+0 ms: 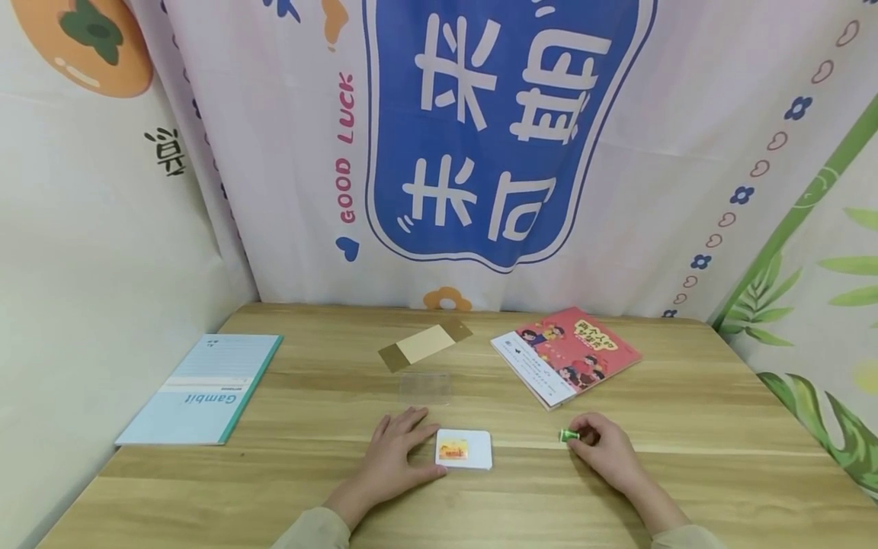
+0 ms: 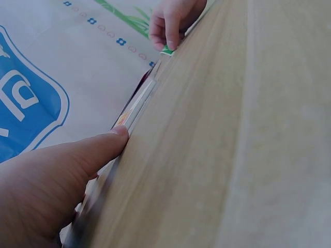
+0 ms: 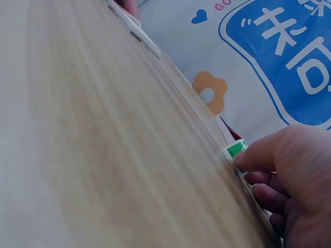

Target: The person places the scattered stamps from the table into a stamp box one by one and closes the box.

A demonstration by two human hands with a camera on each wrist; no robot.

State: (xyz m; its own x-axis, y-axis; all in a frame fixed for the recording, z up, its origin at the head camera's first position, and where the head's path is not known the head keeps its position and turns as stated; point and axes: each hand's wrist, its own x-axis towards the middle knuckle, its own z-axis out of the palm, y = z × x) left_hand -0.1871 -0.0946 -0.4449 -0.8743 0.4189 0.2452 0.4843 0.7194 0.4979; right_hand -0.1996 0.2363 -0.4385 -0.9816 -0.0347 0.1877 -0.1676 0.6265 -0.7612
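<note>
A flat white piece with rounded corners (image 1: 479,450) lies on the table, a yellow-and-orange label (image 1: 453,449) on its left part. My left hand (image 1: 392,455) rests beside it with spread, fairly straight fingers. Its thumb (image 2: 106,147) and index finger touch the left corners of the white piece. Off to the right, my right hand (image 1: 607,450) pinches a small green, white-edged rectangular piece (image 1: 568,435) between thumb and forefinger, at the table surface. The right wrist view shows this green piece (image 3: 236,149) at the thumb tip, its other fingers curled below.
Behind the white piece lies a clear plastic rectangle (image 1: 425,389). Farther back is a brown-and-cream strip (image 1: 425,345). A red picture booklet (image 1: 569,354) lies at back right, a light-blue notebook (image 1: 199,389) at left. A printed curtain (image 1: 295,191) hangs behind the wooden table (image 1: 329,343).
</note>
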